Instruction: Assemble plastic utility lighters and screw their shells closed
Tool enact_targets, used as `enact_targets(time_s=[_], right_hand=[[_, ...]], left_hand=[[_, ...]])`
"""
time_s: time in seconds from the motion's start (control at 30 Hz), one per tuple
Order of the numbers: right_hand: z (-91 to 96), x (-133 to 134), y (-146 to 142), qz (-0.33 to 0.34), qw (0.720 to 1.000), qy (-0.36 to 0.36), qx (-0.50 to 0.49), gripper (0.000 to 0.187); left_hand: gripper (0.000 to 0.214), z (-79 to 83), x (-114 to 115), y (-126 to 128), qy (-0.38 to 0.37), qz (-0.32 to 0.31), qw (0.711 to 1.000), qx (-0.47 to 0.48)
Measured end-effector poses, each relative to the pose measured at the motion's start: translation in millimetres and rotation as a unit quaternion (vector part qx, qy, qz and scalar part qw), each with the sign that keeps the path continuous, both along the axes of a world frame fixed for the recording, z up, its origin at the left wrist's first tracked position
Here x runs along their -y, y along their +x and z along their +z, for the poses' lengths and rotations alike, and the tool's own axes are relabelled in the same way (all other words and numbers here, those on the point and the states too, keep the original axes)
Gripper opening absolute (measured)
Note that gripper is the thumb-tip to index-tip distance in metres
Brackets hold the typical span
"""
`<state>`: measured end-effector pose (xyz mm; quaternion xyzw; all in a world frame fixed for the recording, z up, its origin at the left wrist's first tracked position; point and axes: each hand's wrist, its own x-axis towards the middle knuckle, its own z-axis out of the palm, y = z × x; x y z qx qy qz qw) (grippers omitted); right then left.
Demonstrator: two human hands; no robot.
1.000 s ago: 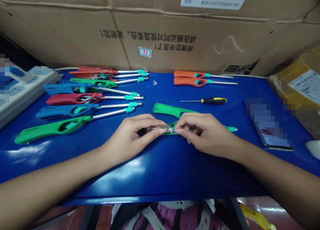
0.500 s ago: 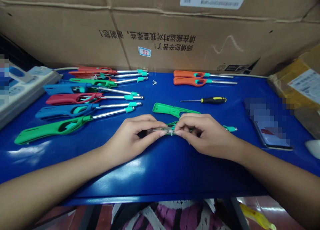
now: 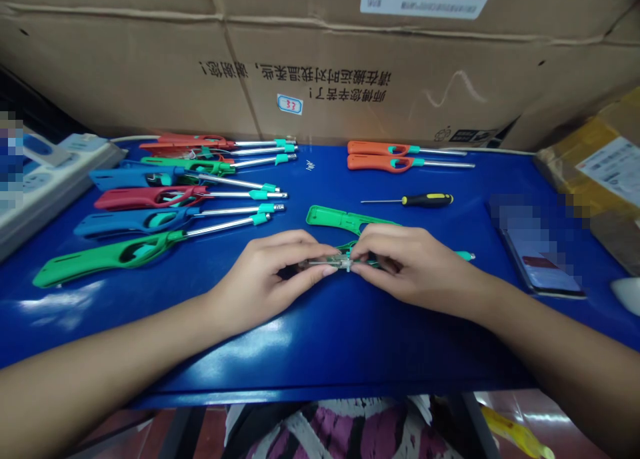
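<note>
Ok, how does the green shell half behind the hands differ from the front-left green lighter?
The lighter has a silver rod; the shell half shows none. In view, the lighter slants up rightward, the shell half down. The lighter is unobstructed; the right hand partly hides the shell half. Both are green.

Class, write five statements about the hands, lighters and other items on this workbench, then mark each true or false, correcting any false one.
1. The left hand pinches a small translucent plastic part. True.
2. The right hand grips the slim screwdriver with a black-and-yellow handle. False: the screwdriver lies on the glossy blue tabletop; that hand's fingers are at the translucent part.
3. Two orange plastic lighters with metal barrels lie beyond the screwdriver. True.
4. The dark, flat smartphone lies left of the left hand. False: it lies right of the right hand.
5. A green plastic handle shell is partly hidden by the right hand. True.
</note>
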<state>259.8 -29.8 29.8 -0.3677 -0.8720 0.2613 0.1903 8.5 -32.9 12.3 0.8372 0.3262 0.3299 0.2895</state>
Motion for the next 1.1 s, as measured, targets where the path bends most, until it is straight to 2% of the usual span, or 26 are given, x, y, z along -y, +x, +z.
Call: enact_targets(time_s=[0.13,0.37,0.5,0.67,1.1], right_hand=[[0.5,2,-1,0.008,0.999,0.020,0.034,0.012],[0.5,2,0,-0.012,0.999,0.029,0.028,0.009],[-0.9,0,2,-0.031,0.999,0.036,-0.011,0.004],[-5.5,-2,0,-0.041,0.996,0.028,-0.079,0.006],[-10.0,-3,-2,-0.004,0.993,0.043,-0.112,0.012]], left_hand=[[0.021,-0.4,0,0,-0.001,-0.009,1.000,-0.005],[0.019,-0.1,0,0,0.010,0.003,1.000,-0.008],[0.018,-0.1,-2,0,0.023,0.021,0.999,0.004],[0.016,1.4,-4,1,0.006,0.033,0.999,0.010],[0.015,0.9,-4,1,-0.021,0.036,0.999,0.012]])
